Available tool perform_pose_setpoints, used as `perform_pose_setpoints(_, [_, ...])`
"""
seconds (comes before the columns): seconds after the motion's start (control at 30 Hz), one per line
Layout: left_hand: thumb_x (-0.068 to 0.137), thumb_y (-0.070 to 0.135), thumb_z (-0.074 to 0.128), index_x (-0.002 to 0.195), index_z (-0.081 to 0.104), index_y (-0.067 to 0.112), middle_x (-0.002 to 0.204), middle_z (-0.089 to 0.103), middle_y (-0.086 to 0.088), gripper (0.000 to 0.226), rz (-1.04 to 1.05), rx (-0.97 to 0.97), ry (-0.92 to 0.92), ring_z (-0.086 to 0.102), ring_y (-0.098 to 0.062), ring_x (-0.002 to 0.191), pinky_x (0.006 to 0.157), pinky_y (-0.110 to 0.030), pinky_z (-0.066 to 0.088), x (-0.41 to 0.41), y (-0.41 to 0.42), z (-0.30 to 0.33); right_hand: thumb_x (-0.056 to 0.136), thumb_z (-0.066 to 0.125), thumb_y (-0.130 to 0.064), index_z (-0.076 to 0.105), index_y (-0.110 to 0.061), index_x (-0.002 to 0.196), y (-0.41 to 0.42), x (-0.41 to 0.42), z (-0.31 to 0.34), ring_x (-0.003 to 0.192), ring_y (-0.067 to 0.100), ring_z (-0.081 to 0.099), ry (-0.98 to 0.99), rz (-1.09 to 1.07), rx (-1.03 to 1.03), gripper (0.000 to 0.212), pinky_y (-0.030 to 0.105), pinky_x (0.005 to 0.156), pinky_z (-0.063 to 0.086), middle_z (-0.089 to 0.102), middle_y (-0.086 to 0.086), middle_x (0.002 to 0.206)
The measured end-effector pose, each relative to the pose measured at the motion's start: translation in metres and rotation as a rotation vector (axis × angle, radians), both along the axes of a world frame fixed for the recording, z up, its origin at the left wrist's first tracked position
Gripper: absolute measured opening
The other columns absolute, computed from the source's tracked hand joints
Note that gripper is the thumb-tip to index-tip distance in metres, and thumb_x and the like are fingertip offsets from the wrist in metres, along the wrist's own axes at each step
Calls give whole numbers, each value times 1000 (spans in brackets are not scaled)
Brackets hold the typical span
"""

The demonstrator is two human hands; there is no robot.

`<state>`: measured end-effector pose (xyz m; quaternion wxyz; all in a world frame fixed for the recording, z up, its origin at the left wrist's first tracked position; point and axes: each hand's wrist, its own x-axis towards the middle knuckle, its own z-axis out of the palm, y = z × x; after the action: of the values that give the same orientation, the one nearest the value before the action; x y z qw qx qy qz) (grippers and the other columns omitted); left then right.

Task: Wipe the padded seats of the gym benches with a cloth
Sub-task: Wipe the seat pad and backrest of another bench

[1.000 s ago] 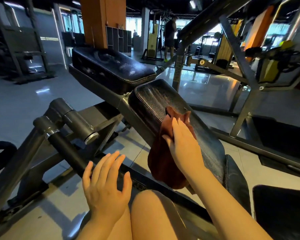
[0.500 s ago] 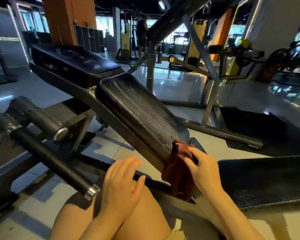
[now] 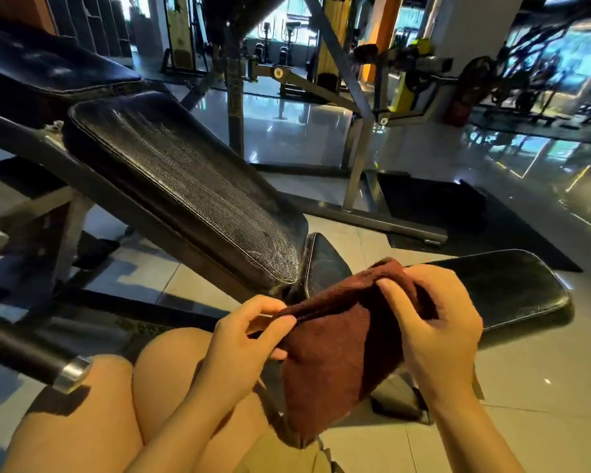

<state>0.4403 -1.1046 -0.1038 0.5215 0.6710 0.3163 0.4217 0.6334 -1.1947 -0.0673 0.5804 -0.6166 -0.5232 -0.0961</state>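
Note:
A dark red cloth (image 3: 335, 353) hangs in the air in front of me, held by both hands. My left hand (image 3: 249, 339) pinches its left top edge and my right hand (image 3: 434, 322) grips its right top corner. The slanted black pad (image 3: 185, 179) of the bench rises to the upper left, with pale streaks on its worn surface. A small black seat pad (image 3: 325, 261) sits just below its lower end. Another flat black pad (image 3: 512, 288) lies to the right, behind my right hand. A third pad (image 3: 41, 66) is at the far upper left.
A black roller bar with a silver cap (image 3: 72, 370) pokes in from the left near my knees (image 3: 171, 363). The grey steel frame (image 3: 359, 165) of a rack and a black floor mat (image 3: 458, 206) stand behind the bench. More gym machines fill the back right.
My right hand slid the cloth down the slanted pad and lifted it off. My left hand came up and took hold of the cloth's other edge. My view swung right and down.

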Motion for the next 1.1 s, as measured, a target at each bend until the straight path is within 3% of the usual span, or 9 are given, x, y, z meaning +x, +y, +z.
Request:
perform_pose_setpoints(0.1, [84, 36, 64, 86, 71, 34, 83, 69, 15, 7, -83, 248, 113, 66, -4, 80, 68, -21, 54, 13, -4, 9, 84, 60, -45, 64, -21, 85, -34, 18, -29, 92, -1, 52, 59, -127, -121, 25, 6, 77, 40, 59, -1, 91])
perform_pose_setpoints(0.23, [86, 41, 55, 89, 72, 26, 87, 65, 21, 23, -164, 470, 233, 60, 2, 90, 77, -7, 44, 59, -12, 9, 81, 75, -38, 59, -28, 73, -84, 31, -61, 105, -15, 48, 216, -206, -244, 20, -2, 82, 36, 61, -2, 106])
perform_pose_setpoints(0.37, [86, 36, 62, 88, 72, 28, 86, 62, 20, 13, -247, 456, 306, 59, -1, 87, 83, -24, 49, 107, -20, -7, 77, 69, -46, 55, -30, 75, -118, 45, -81, 93, 6, 63, 469, -198, -290, 21, 10, 76, 46, 67, -12, 89])
perform_pose_setpoints(0.43, [83, 39, 62, 85, 71, 30, 84, 63, 20, 13, -288, 423, 306, 59, -2, 86, 83, -29, 50, 121, -21, -12, 77, 76, -23, 52, -34, 78, -127, 56, -81, 76, 14, 62, 492, -215, -280, 27, 15, 66, 47, 63, -6, 81])
perform_pose_setpoints(0.53, [82, 39, 68, 80, 69, 38, 83, 63, 20, 3, -330, 372, 326, 59, -2, 85, 82, -30, 51, 135, -15, -13, 76, 79, -11, 56, -44, 90, -134, 72, -72, 71, 12, 59, 412, -229, -394, 43, 19, 61, 47, 63, -9, 80])
perform_pose_setpoints(0.7, [82, 31, 72, 81, 70, 37, 81, 61, 25, 7, -300, 429, 295, 57, 3, 90, 77, -9, 43, 161, -5, 15, 80, 76, -12, 64, -45, 81, -131, 97, -44, 86, 4, 59, 135, -267, -532, 35, 11, 68, 45, 64, -19, 90])
perform_pose_setpoints(0.83, [85, 25, 70, 90, 65, 36, 89, 58, 25, 12, -298, 468, 150, 54, 10, 91, 80, 0, 38, 225, -1, 57, 87, 69, -14, 64, -37, 84, -120, 137, -10, 77, 7, 61, 184, -418, -436, 24, 8, 59, 42, 64, -12, 81])
perform_pose_setpoints(0.97, [91, 15, 64, 137, 48, 24, 136, 46, 2, 50, -413, 339, 67, 45, -10, 124, 105, -24, 39, 292, -7, 61, 92, 59, -19, 58, -10, 123, -100, 167, 3, 114, 27, 49, -127, -850, -435, 32, 26, 96, 36, 58, 13, 120])
perform_pose_setpoints(1.1, [95, 20, 58, 135, 48, 26, 134, 46, 6, 42, -308, 262, 220, 44, -5, 121, 85, -5, 34, 278, -6, 8, 97, 29, -48, 51, -12, 139, -56, 180, -34, 138, 28, 40, -509, -661, -880, 59, 47, 117, 19, 49, 11, 146])
